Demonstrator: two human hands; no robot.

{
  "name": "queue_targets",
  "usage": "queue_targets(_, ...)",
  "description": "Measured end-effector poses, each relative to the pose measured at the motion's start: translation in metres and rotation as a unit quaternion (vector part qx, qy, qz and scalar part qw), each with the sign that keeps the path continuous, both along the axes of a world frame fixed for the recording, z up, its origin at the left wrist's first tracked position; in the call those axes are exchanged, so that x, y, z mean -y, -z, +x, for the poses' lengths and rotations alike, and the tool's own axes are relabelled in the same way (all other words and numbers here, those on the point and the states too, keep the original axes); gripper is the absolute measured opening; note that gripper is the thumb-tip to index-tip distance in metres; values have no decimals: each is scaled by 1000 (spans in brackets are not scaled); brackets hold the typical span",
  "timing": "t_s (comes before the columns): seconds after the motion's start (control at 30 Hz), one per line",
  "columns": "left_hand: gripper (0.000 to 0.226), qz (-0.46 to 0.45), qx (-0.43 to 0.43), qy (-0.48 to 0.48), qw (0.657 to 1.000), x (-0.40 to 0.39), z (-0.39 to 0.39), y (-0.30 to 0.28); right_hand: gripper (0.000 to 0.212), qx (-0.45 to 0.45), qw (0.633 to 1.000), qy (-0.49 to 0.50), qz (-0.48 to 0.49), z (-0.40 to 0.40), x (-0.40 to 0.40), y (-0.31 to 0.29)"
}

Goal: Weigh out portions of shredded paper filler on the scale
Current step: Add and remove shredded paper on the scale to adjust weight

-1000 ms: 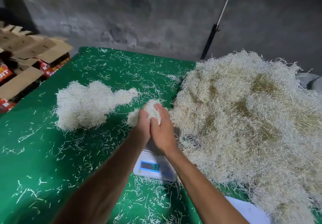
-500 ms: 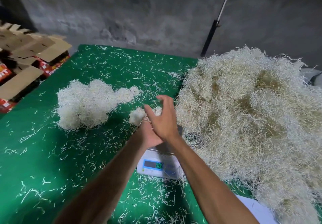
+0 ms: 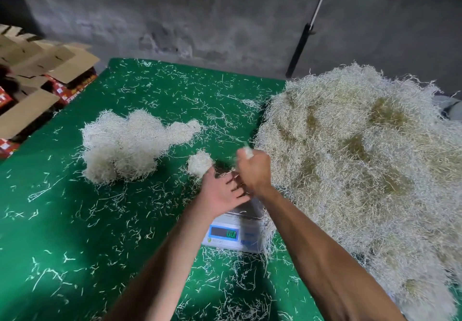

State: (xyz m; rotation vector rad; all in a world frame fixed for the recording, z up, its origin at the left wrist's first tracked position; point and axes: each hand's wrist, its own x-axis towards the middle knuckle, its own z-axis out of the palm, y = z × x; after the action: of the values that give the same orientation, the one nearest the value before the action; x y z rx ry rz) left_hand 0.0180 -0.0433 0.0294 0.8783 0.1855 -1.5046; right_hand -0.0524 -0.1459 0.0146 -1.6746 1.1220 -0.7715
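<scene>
Head view, looking down over both forearms at a green table [image 3: 75, 245] strewn with loose paper strands. At the far left edge, cardboard boxes [image 3: 37, 70] stand with their flaps thrown open; what is inside them cannot be made out. On the right a big heap [image 3: 362, 170] of shredded paper covers that whole side of the table and spills down toward the near edge. A smaller pile [image 3: 125, 145] of the same filler lies well apart from it, on the left half.

Between them, near the heap's foot, sits a white scale [image 3: 235, 235] with a lit green readout, its digits too blurred to read; its pan is mostly hidden under the hands. The left hand [image 3: 220, 193] hovers above the pan, fingers spread and relaxed, gripping nothing, with a small clump [image 3: 200, 163] of filler just past its fingertips. The right hand [image 3: 255, 170], just beside the left and touching the heap's edge, is curled into a tight grip pinching a small tuft [image 3: 246, 150] that sticks out at the top of the fist. A dark pole [image 3: 300, 48] leans against the grey wall [image 3: 200, 8] behind.
</scene>
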Motion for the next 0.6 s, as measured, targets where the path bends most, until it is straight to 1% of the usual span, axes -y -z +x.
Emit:
queue_targets(0.03, 76, 15, -9, -37, 999, -5, 4, 6, 41, 11, 998, 57, 40, -3, 5, 3)
queue_targets(0.07, 72, 22, -11, -74, 997, -11, 11, 12, 51, -13, 994, 97, 55, -5, 7, 4)
queue_targets(0.1, 68, 26, -11, -107, 994, -16, 19, 17, 63, -68, 990, 104, 66, -4, 9, 6)
queue_targets(0.13, 66, 32, -17, -135, 990, -21, 26, 22, 74, -122, 984, 80, 99, -1, 9, 8)
queue_targets(0.17, 63, 40, -33, -158, 986, -25, 32, 27, 86, -149, 976, 38, 154, 4, 8, 6)
queue_targets(0.2, 60, 48, -44, -176, 982, -29, 36, 31, 96, -132, 966, -18, 223, 10, 10, 2)
queue_targets(0.23, 58, 52, -49, -189, 979, -34, 40, 33, 97, -76, 954, -81, 280, 19, 12, -5)
queue_targets(0.27, 56, 51, -61, -202, 976, -37, 43, 33, 93, -8, 941, -129, 313, 29, 16, -13)
queue_targets(0.3, 56, 51, -75, -215, 972, -38, 46, 34, 90, 56, 931, -152, 328, 37, 20, -23)
queue_targets(0.33, 56, 50, -83, -222, 970, -39, 49, 36, 87, 112, 924, -156, 332, 44, 24, -32)
queue_targets(0.4, 55, 45, -79, -221, 971, -39, 51, 41, 80, 183, 921, -136, 315, 51, 31, -42)
queue_targets(0.43, 54, 48, -73, -215, 973, -39, 50, 42, 72, 196, 929, -110, 294, 48, 33, -40)
queue_targets(0.47, 52, 48, -69, -205, 975, -38, 49, 43, 62, 187, 944, -74, 262, 41, 36, -35)
queue_targets(0.5, 49, 49, -63, -193, 978, -36, 46, 46, 51, 154, 963, -45, 218, 30, 37, -27)
queue_targets(0.53, 46, 50, -56, -178, 981, -34, 43, 48, 40, 98, 981, -27, 168, 15, 38, -16)
queue_targets(0.57, 43, 50, -49, -160, 985, -32, 38, 51, 34, 17, 993, -25, 116, -5, 38, 0)
queue_targets(0.6, 41, 49, -43, -140, 988, -28, 33, 54, 31, -76, 994, -35, 67, -29, 36, 19)
